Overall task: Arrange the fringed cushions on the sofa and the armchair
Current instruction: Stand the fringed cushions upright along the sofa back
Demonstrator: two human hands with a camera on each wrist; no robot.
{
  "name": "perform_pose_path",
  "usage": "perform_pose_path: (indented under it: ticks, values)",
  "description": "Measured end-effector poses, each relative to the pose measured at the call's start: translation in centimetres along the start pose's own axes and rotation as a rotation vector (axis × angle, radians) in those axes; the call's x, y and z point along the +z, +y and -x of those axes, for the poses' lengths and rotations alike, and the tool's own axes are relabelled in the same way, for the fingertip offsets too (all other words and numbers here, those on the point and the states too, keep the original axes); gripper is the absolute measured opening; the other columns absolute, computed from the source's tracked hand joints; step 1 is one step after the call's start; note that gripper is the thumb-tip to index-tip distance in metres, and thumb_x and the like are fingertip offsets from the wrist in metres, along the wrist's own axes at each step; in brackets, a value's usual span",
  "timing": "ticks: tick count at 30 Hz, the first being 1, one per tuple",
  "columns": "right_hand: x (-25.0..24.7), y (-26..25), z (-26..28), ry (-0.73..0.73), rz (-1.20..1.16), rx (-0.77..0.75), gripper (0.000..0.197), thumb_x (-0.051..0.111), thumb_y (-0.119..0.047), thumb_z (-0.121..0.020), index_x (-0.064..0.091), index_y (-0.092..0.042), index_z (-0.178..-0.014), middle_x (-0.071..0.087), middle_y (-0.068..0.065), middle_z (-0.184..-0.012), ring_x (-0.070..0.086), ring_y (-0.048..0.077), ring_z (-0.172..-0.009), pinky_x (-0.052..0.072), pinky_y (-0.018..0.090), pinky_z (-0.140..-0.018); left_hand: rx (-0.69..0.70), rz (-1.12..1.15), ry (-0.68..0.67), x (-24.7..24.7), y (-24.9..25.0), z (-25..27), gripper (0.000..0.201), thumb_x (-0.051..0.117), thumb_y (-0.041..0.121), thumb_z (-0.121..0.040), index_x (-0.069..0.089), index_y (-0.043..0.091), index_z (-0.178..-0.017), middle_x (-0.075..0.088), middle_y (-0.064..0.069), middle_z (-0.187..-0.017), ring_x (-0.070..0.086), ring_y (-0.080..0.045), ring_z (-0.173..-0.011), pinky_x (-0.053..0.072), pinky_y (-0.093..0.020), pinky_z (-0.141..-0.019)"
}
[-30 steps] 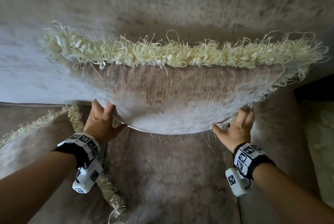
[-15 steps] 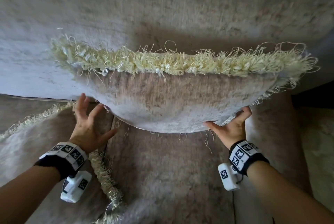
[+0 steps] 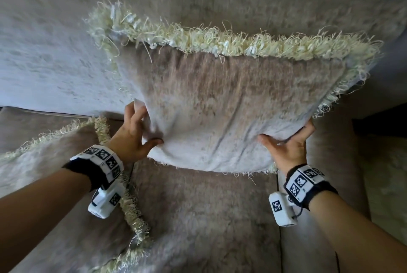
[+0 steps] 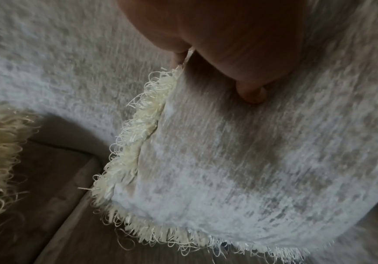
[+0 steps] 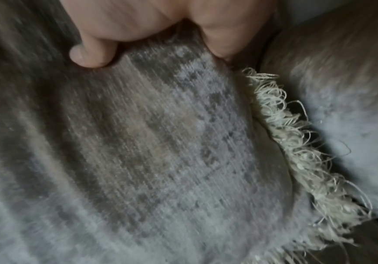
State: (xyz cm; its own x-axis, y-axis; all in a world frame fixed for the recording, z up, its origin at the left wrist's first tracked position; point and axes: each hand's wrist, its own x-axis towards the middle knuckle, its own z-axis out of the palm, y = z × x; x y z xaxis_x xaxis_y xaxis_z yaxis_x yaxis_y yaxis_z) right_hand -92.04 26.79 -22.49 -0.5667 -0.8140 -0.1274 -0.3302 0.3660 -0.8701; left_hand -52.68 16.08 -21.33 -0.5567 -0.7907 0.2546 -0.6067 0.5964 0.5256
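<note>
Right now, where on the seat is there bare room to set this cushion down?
Bare seat lies below the held beige cushion with cream fringe, between the second fringed cushion at the left and the armrest at the right. The left side is crowded.

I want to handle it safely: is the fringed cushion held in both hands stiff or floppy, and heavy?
Probably soft: the cushion dents and creases where the left hand and right hand grip it. Likely light, since it is held by its lower corners alone. Its fringe may snag.
</note>
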Motion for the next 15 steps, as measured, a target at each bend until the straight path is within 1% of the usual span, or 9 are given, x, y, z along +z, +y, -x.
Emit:
perform_pose_path:
  ticks: [1, 3, 4, 6, 9, 10, 12, 14, 15]
  values:
    - [-0.2, 0.0, 0.0, -0.011, 0.016, 0.023, 0.103, 0.089, -0.034, -0.064, 0.012, -0.032, -0.133, 0.04, 0.006, -0.14, 0.054, 0.023, -0.117, 0.048, 0.033, -0.096, -0.015, -0.009, -0.014, 0.1, 0.2, 0.2, 0.092, 0.071, 0.041, -0.076, 0.02, 0.001, -0.141, 0.04, -0.027, -0.12, 0.035, -0.024, -0.103, 0.054, -0.04, -0.066]
    - [-0.3, 0.2, -0.1, -0.039, 0.087, 0.067, 0.098, 0.089, -0.042, -0.062, 0.015, -0.032, -0.127, 0.046, 0.007, -0.133, 0.057, 0.025, -0.11, 0.047, 0.032, -0.089, -0.051, -0.013, -0.031, 0.7, 0.5, 0.6, 0.092, 0.073, 0.039, -0.075, 0.018, 0.006, -0.141, 0.037, -0.032, -0.122, 0.043, -0.028, -0.094, 0.055, -0.043, -0.073]
    - [-0.2, 0.5, -0.2, -0.056, 0.115, 0.086, 0.1, 0.088, -0.049, -0.058, 0.016, -0.032, -0.125, 0.047, 0.007, -0.133, 0.056, 0.025, -0.11, 0.048, 0.033, -0.09, -0.082, -0.01, -0.034, 1.0, 0.6, 0.6, 0.095, 0.079, 0.034, -0.073, 0.018, 0.011, -0.142, 0.035, -0.033, -0.125, 0.048, -0.031, -0.092, 0.055, -0.046, -0.078]
    - [0.3, 1.2, -0.6, -0.092, 0.143, 0.113, 0.107, 0.085, -0.063, -0.052, 0.016, -0.031, -0.127, 0.045, 0.008, -0.137, 0.054, 0.027, -0.116, 0.049, 0.039, -0.097, -0.151, -0.03, -0.039, 1.9, 0.5, 0.6, 0.105, 0.088, 0.02, -0.066, 0.016, 0.017, -0.142, 0.032, -0.034, -0.13, 0.051, -0.042, -0.099, 0.053, -0.053, -0.086]
    - [1.3, 2.2, -1.1, -0.091, 0.159, 0.124, 0.116, 0.077, -0.079, -0.044, 0.012, -0.037, -0.131, 0.036, 0.008, -0.145, 0.049, 0.033, -0.125, 0.048, 0.046, -0.1, -0.21, -0.053, -0.051, 2.9, -0.2, 0.4, 0.112, 0.089, 0.018, -0.064, 0.011, 0.019, -0.145, 0.029, -0.034, -0.133, 0.05, -0.051, -0.104, 0.051, -0.053, -0.09]
    - [1.4, 2.4, -1.2, -0.082, 0.159, 0.118, 0.119, 0.076, -0.081, -0.043, 0.01, -0.039, -0.133, 0.031, 0.006, -0.148, 0.046, 0.033, -0.128, 0.047, 0.048, -0.102, -0.229, -0.066, -0.065, 3.2, -0.5, 0.4, 0.115, 0.089, 0.02, -0.065, 0.008, 0.02, -0.147, 0.027, -0.035, -0.135, 0.05, -0.052, -0.106, 0.051, -0.053, -0.092]
    - [1.6, 2.9, -1.1, -0.069, 0.161, 0.088, 0.114, 0.08, -0.07, -0.052, 0.007, -0.044, -0.136, 0.026, 0.002, -0.15, 0.041, 0.03, -0.133, 0.042, 0.049, -0.107, -0.281, -0.124, -0.094, 3.7, -0.8, 0.5, 0.118, 0.087, 0.027, -0.067, 0.002, 0.022, -0.149, 0.024, -0.035, -0.141, 0.047, -0.052, -0.114, 0.05, -0.053, -0.093]
    - [1.5, 3.2, -0.6, -0.068, 0.206, 0.06, 0.106, 0.081, -0.059, -0.061, 0.009, -0.043, -0.137, 0.028, 0.005, -0.145, 0.041, 0.03, -0.13, 0.042, 0.046, -0.106, -0.33, -0.221, -0.117, 4.0, -0.7, 0.7, 0.118, 0.082, 0.039, -0.07, -0.003, 0.023, -0.151, 0.023, -0.033, -0.144, 0.047, -0.05, -0.118, 0.053, -0.052, -0.088]
    - [1.6, 3.3, -0.4, -0.054, 0.254, 0.047, 0.102, 0.079, -0.059, -0.062, 0.012, -0.039, -0.137, 0.031, 0.007, -0.142, 0.041, 0.032, -0.129, 0.044, 0.046, -0.103, -0.354, -0.27, -0.127, 4.1, -0.5, 0.8, 0.118, 0.079, 0.045, -0.072, -0.006, 0.024, -0.151, 0.023, -0.032, -0.146, 0.047, -0.05, -0.12, 0.055, -0.051, -0.083]
